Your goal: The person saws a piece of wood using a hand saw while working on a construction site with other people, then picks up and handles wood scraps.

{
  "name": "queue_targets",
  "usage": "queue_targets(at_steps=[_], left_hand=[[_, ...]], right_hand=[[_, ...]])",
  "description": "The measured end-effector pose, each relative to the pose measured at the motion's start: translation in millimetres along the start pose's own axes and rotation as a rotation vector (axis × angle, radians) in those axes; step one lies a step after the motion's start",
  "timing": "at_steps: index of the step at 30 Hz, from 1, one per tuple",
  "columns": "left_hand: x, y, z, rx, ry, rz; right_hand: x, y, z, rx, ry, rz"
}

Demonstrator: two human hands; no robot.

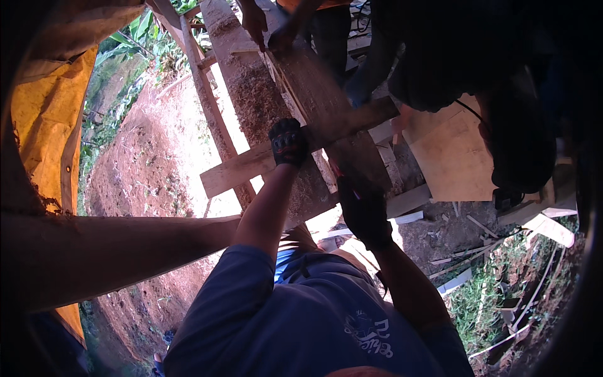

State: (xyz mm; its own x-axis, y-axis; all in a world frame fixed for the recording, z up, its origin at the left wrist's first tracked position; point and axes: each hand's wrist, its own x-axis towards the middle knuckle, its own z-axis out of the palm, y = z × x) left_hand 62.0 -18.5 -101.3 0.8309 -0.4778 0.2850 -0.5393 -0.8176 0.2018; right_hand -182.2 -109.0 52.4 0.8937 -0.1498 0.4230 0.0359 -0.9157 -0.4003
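Note:
My left hand (289, 143), in a black glove with red marks, is closed over the edge of a short wooden board (242, 168). This board lies crosswise over a long, wide plank (320, 81). My right hand (364, 213), in a dark glove, is closed low over the near end of the plank, just below the crosswise board. Something thin and reddish shows at its fingertips, too dark to name. At the far end of the plank are another person's hands (255, 26), one of them resting on it.
A sawdust-covered bench board (251, 94) runs alongside the plank. A thick wooden pole (125, 257) juts in from the left, near an orange tarp (53, 113). A plywood sheet (449, 154) stands at right, beside a person in dark clothes (458, 56). Wood scraps (455, 283) litter the ground.

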Motion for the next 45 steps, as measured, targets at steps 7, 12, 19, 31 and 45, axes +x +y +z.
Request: queue_targets(at_steps=[7,12,19,31,45], left_hand=[[3.6,-4.7,-3.0,-0.062,-0.014,-0.048],[-6.4,-13.1,3.0,-0.026,0.02,-0.056],[-3.0,-3.9,-0.5,-0.058,0.029,-0.023],[-5.7,-3.3,-2.6,0.001,0.044,-0.024],[20.8,23.2,-5.8,-0.372,0.027,0.052]], right_hand=[[-2.0,-37.9,-25.1,0.545,0.023,0.455],[-30.3,-54.4,-69.3,0.551,-0.163,0.682],[-59.4,-40.4,-66.8,0.612,-0.169,0.701],[-169.0,-26.3,-173.3,0.198,-0.415,0.648],[-299.4,-0.6,-269.8,-0.59,-0.26,0.723]])
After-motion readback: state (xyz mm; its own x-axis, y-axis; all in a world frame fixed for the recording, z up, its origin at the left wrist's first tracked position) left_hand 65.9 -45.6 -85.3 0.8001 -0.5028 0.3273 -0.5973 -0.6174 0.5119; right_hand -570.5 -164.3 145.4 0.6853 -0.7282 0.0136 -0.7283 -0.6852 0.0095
